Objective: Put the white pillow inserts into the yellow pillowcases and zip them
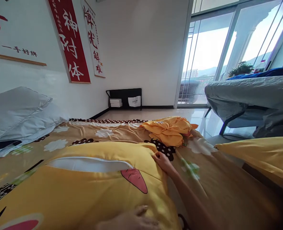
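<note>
A large yellow cushion [84,188] lies in front of me on the bed. Its long zip opening gapes, and a white inner pillow [84,164] shows through. A pink patch with a dark outline [134,179] is printed beside the right end of the zip. At the cushion's far right corner, my right hand [164,162] has its fingers closed on the yellow fabric. My left hand [131,220], slightly blurred at the bottom edge, rests on the near side of the cushion with its fingers stretched out to the right.
A crumpled orange-yellow cloth [172,127] lies on the patterned bedspread [122,132] beyond the cushion. White pillows [17,111] stand at the left wall, another yellow item [263,153] sits at right. Past the bed are a covered table [249,89] and a low black shelf [124,94].
</note>
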`<state>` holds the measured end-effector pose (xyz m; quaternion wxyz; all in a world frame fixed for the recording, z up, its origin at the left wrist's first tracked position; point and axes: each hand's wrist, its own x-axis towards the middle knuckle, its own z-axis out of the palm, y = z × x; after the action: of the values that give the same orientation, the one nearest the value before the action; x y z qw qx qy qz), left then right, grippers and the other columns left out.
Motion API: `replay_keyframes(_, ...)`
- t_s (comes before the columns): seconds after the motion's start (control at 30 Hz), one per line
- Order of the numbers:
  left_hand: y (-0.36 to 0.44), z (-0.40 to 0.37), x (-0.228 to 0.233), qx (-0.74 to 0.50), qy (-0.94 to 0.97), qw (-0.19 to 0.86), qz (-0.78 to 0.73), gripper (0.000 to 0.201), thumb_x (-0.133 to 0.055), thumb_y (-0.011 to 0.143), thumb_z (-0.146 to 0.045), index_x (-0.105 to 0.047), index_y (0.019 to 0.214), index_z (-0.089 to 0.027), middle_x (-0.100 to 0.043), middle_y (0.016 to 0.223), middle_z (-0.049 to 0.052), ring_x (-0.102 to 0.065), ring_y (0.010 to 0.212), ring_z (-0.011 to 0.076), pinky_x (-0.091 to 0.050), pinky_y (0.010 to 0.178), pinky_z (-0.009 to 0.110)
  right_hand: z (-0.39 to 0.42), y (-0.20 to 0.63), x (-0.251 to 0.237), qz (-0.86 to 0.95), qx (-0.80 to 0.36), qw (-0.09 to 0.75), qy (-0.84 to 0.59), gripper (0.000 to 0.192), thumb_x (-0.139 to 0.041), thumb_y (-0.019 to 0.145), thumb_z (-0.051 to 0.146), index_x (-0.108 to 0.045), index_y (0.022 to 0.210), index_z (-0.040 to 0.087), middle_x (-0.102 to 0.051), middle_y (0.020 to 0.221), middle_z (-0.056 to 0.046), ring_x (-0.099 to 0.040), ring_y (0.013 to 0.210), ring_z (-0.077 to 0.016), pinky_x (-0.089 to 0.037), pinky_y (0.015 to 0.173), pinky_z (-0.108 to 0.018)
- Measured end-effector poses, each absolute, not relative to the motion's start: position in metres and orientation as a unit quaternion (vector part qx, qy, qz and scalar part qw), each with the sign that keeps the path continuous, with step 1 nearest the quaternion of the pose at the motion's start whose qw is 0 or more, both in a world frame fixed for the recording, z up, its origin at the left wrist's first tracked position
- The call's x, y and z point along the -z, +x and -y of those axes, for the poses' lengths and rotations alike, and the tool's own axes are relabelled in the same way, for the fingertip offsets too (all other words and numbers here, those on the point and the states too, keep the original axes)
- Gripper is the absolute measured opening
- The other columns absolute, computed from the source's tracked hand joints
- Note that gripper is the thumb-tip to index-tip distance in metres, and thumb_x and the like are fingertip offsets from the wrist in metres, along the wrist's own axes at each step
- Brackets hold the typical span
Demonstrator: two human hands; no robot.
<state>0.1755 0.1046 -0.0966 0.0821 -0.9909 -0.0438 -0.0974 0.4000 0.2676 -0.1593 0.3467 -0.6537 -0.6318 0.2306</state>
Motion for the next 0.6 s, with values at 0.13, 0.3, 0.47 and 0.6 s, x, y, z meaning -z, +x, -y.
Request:
replay_keyframes(0.13, 0.124, -0.112, 0.013, 0.136, -0.930, -0.047, 0.338, 0.022, -0.045, 0.093, -0.026, -0.059, 0.109, -0.024, -0.069, 0.104, -0.002, -0.065, 0.086, 0.0106, -0.052, 0.074, 0.020, -0.266, 0.406, 0.150, 0.643, -0.189, 0.322, -0.669, 0.015, -0.053, 0.078, 0.030, -0.062, 0.079, 0.018, -0.066, 0.078, -0.004, -0.058, 0.075, -0.0170, -0.038, 0.064, -0.024)
replay_keyframes(0.3, 0.103, -0.130, 0.046, 0.172, -0.895, 0.097, 0.401, 0.031, -0.048, 0.090, -0.028, -0.059, 0.115, -0.013, -0.064, 0.116, 0.012, -0.058, 0.108, 0.0256, -0.047, 0.096, 0.043, -0.248, 0.396, 0.124, 0.657, -0.115, 0.339, -0.663, 0.014, -0.050, 0.081, 0.023, -0.061, 0.081, 0.016, -0.062, 0.095, -0.009, -0.056, 0.087, -0.0178, -0.038, 0.074, -0.027)
replay_keyframes(0.47, 0.111, -0.125, 0.074, 0.170, -0.901, 0.171, 0.361, 0.034, -0.042, 0.091, -0.022, -0.060, 0.116, -0.007, -0.065, 0.114, 0.015, -0.061, 0.106, 0.0267, -0.050, 0.093, 0.042, -0.200, 0.343, 0.080, 0.767, -0.121, 0.426, -0.465, 0.024, -0.050, 0.085, 0.036, -0.059, 0.098, 0.019, -0.061, 0.099, -0.006, -0.056, 0.087, -0.0165, -0.043, 0.075, -0.028)
replay_keyframes(0.6, 0.113, -0.123, 0.071, 0.150, -0.901, 0.186, 0.361, 0.033, -0.041, 0.088, -0.016, -0.062, 0.111, -0.006, -0.066, 0.112, 0.017, -0.062, 0.102, 0.0281, -0.050, 0.090, 0.044, -0.181, 0.293, 0.054, 0.855, -0.020, 0.279, -0.438, 0.042, -0.051, 0.080, 0.021, -0.052, 0.122, 0.020, -0.058, 0.116, -0.008, -0.050, 0.106, -0.0221, -0.039, 0.090, -0.035)
